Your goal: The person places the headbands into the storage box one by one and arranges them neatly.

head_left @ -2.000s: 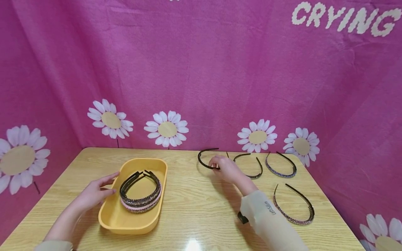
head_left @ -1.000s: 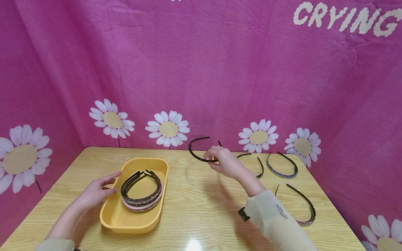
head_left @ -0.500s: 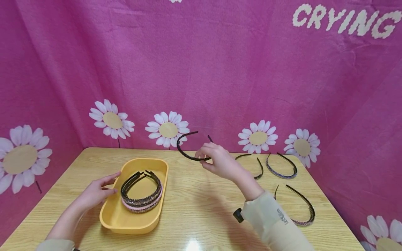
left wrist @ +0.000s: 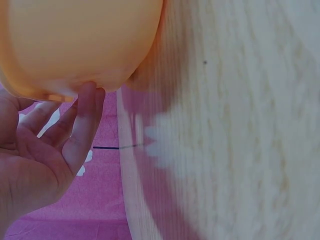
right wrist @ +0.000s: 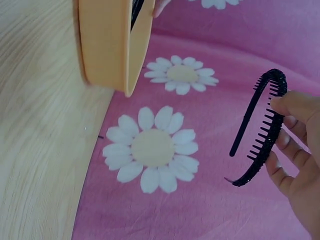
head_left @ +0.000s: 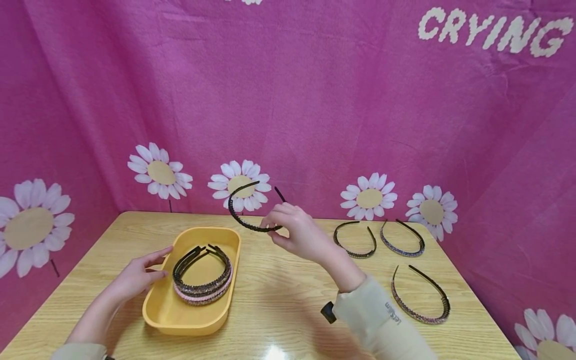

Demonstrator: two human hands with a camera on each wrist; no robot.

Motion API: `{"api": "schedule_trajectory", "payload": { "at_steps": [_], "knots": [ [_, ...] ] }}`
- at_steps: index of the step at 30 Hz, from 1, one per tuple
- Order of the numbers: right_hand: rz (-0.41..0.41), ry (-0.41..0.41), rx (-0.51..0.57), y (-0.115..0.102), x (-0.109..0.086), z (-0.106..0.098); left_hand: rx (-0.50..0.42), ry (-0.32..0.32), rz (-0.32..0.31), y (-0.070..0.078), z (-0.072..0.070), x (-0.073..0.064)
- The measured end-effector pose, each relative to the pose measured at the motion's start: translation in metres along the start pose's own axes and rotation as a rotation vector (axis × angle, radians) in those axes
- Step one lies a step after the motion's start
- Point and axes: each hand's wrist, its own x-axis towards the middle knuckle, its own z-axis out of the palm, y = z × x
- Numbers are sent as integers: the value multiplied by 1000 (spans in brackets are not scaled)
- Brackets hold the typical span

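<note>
My right hand (head_left: 294, 232) pinches a black beaded headband (head_left: 243, 220) by its band, up off the table and right of the tray. In the right wrist view the headband (right wrist: 272, 132) shows comb teeth on its inner side, with the thumb on that side and the fingertips along the outer edge. My left hand (head_left: 135, 277) rests at the left side of the yellow tray (head_left: 150, 320), fingers fairly straight, with thumb and index fingertip at the rim. In the left wrist view other fingertips (left wrist: 87, 92) touch the outer wall. A stack of dark and pink headbands (head_left: 202, 290) lies inside.
Three headbands lie on the right of the wooden table (head_left: 270, 300): a black one (head_left: 360, 255), a blue-purple one (head_left: 402, 250) and a pinkish one (head_left: 423, 317). A magenta cloth (head_left: 288, 100) with white daisies hangs behind and along both sides.
My right hand has lifted the black headband from the back of the table and carried it left towards the tray. The left hand and tray stay in place.
</note>
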Motion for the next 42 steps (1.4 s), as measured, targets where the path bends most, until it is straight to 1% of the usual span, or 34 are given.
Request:
{"api": "schedule_trajectory", "payload": {
  "at_steps": [6,10,18,27,34,42],
  "knots": [
    [-101,44,-2,-10,9,8,-6,1,-6,0,0,0],
    [-134,61,3,-17,12,17,-7,4,-8,1,0,0],
    [-176,13,24,-28,18,42,-10,21,-12,2,0,-1],
    [-180,-34,40,-32,18,70,-9,21,-3,2,1,-1],
    [-167,-67,116,-31,15,91,-4,23,3,3,1,-1],
    [-145,-138,146,-28,12,109,-7,20,5,2,1,-1]
  ]
}}
